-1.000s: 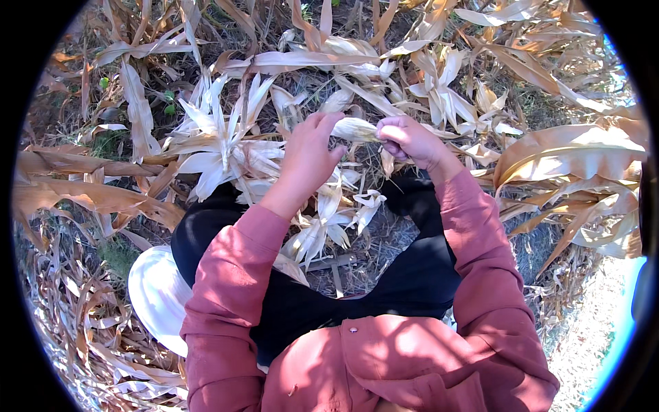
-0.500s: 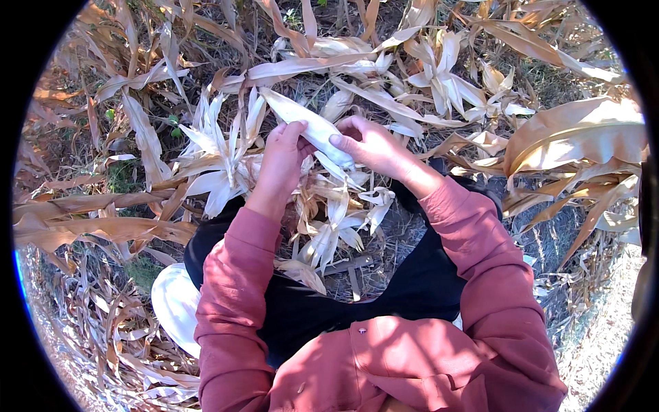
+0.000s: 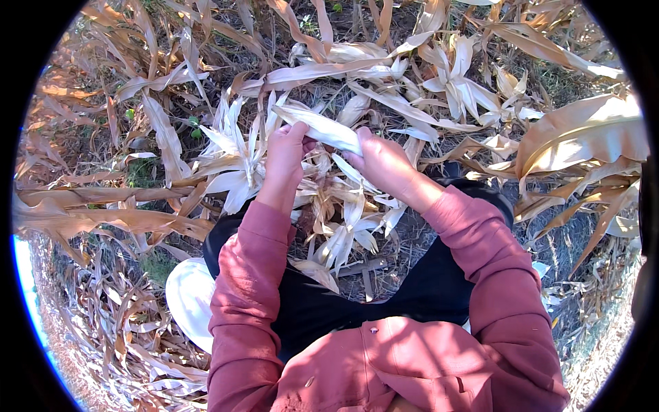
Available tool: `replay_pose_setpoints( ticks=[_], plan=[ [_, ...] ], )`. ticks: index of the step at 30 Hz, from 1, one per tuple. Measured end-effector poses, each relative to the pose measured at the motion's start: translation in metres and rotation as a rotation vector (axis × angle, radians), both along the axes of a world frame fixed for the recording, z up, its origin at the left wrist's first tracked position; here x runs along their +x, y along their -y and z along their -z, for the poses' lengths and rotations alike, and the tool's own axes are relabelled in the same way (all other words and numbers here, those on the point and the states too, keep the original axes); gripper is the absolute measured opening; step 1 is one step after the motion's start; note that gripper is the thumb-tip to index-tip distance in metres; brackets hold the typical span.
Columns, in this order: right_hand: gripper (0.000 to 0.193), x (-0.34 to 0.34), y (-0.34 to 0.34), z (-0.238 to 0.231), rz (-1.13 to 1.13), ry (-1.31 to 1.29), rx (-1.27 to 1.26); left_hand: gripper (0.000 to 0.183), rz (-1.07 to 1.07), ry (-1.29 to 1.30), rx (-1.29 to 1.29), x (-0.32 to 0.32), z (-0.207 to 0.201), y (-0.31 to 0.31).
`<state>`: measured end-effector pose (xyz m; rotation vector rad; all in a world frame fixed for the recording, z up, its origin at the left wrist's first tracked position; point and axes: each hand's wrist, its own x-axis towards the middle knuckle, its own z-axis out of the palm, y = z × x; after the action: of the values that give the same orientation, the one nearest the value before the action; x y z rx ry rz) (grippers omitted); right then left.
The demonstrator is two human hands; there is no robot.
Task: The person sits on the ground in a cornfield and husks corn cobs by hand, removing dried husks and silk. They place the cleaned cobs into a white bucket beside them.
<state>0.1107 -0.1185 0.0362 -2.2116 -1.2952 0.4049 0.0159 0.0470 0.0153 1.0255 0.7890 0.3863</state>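
Between my hands lies a pale ear of corn (image 3: 324, 129), still wrapped in whitish husk and slanting from upper left to lower right. Fingers and thumb of my left hand (image 3: 286, 150) are closed on its left part. My right hand (image 3: 384, 159) grips the lower right end, its fingers curled round it and partly hidden. Beneath the ear hang loose dry husks (image 3: 347, 223), heaped between my legs. Just left of my left hand stands a spread of opened white husks (image 3: 233, 154).
Dry corn leaves and stalks cover the ground ahead. A broad tan leaf (image 3: 583, 134) arches at the right, and another husk cluster (image 3: 463, 82) lies farther off. A white rounded object (image 3: 191, 302) sits beside my left leg.
The ear has turned to lie flatter, and my right hand has shifted onto its lower right end. My view has moved slightly, so the scene sits farther right.
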Motion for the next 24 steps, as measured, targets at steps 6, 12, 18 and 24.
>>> replay_pose_setpoints(
  ticks=[6, 12, 18, 24],
  plan=[
    [0.031, -0.003, -0.003, 0.000, -0.007, 0.063, -0.024, 0.017, -0.067, -0.007, -0.052, -0.004, -0.003, 0.002],
    [0.031, -0.004, -0.005, 0.003, -0.008, 0.066, -0.037, 0.017, -0.124, -0.019, -0.080, -0.003, 0.002, 0.003],
    [0.028, -0.003, -0.007, 0.016, 0.004, -0.111, 0.044, 0.015, -0.166, 0.033, -0.167, -0.003, 0.013, 0.002],
    [0.034, -0.007, -0.014, 0.026, 0.097, -0.935, -0.007, 0.012, -0.234, 0.074, -0.402, 0.000, 0.025, 0.004]
  ],
)
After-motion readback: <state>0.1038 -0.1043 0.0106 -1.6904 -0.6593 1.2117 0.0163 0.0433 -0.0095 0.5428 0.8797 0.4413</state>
